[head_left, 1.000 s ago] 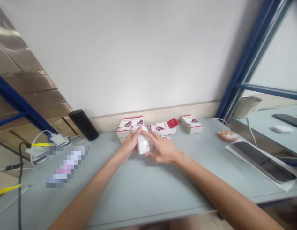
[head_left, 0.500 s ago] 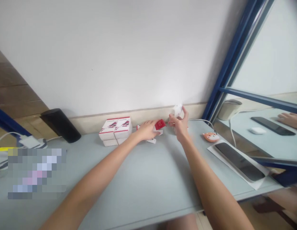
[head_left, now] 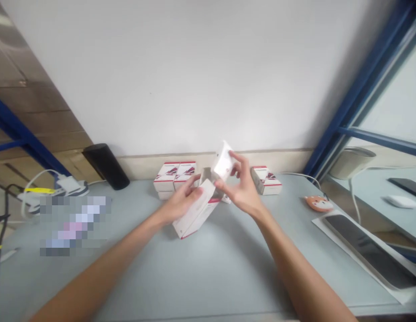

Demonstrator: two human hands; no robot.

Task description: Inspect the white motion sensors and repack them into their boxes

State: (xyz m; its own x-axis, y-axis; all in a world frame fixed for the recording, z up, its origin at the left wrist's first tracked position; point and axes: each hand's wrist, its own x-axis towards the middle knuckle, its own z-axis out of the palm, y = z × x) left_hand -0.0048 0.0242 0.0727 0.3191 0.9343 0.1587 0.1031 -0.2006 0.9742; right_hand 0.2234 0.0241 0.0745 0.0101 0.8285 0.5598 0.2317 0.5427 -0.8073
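Observation:
My left hand is closed around a white carton with red edges, which is tilted with its opening toward the upper right. My right hand pinches a white folded piece with a small red mark, held at the carton's open end. Whether this piece is partly inside the carton I cannot tell. Behind my left hand stand banded white-and-red boxes, stacked. Another small box of the same print sits to the right of my right hand. A small white item lies partly hidden beneath my hands.
A black cylinder leans by the wall at the left, near a charger and cables. At the right are an orange animal-faced pouch and a phone on white paper. A mirror-like panel with a blue frame borders the right side.
My left hand has left the red item near the wall and now grips the white carton. My right hand has brought the white piece over to the carton. The camera view has shifted.

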